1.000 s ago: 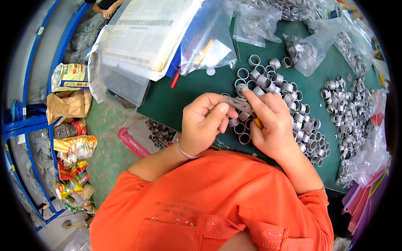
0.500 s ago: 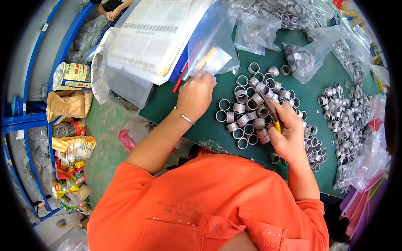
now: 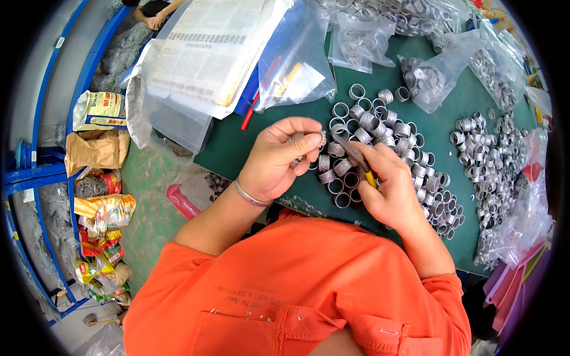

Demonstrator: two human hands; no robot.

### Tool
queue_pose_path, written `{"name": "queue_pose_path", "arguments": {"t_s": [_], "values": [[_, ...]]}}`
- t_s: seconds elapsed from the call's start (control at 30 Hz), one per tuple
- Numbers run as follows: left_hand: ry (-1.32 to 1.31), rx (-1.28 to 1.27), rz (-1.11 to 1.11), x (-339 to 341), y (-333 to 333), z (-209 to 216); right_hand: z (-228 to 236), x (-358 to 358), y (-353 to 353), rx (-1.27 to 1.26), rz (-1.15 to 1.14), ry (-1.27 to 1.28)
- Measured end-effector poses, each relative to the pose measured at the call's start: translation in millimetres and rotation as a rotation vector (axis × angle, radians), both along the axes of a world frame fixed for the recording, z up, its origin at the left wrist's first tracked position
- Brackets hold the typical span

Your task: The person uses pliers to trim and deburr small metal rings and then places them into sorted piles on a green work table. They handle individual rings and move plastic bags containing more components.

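My left hand (image 3: 274, 159) is closed, its palm turned up, with a small grey metal piece (image 3: 322, 140) pinched between thumb and fingers. More grey bits seem to lie in the curled fingers, too covered to make out. My right hand (image 3: 389, 188) grips pliers (image 3: 354, 156) with yellow handles. Their jaw tips point left and are close beside the piece in my left hand; whether they touch it I cannot tell. Behind and under both hands spreads a pile of short grey threaded metal rings (image 3: 369, 122), some upright and some on their sides.
A green table (image 3: 237, 144) carries everything. Newspaper (image 3: 205, 56) and a clear plastic bag (image 3: 303, 71) over a red pen (image 3: 247, 117) lie at the far left. Filled bags (image 3: 423, 83) stand at the back. More small metal parts (image 3: 490, 172) are heaped right. Blue shelving (image 3: 44, 172) stands left.
My left hand has come back from the clear bag's edge toward the pliers and turned palm up, a small metal piece now showing in its fingers. My right hand and pliers have shifted left.
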State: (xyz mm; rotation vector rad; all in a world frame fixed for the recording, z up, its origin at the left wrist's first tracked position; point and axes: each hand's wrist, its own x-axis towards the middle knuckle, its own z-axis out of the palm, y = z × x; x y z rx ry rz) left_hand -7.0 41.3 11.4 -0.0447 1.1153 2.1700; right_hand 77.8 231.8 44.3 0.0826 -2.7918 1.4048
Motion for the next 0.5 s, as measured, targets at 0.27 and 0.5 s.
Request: {"name": "queue_pose_path", "arguments": {"t_s": [0.27, 0.5], "values": [[0.218, -0.235, -0.095, 3, 0, 9, 0, -1, 4, 0.001, 0.03, 0.019], [0.376, -0.363, -0.077, 7, -1, 15, 3, -2, 6, -0.021, 0.108, -0.01]]}}
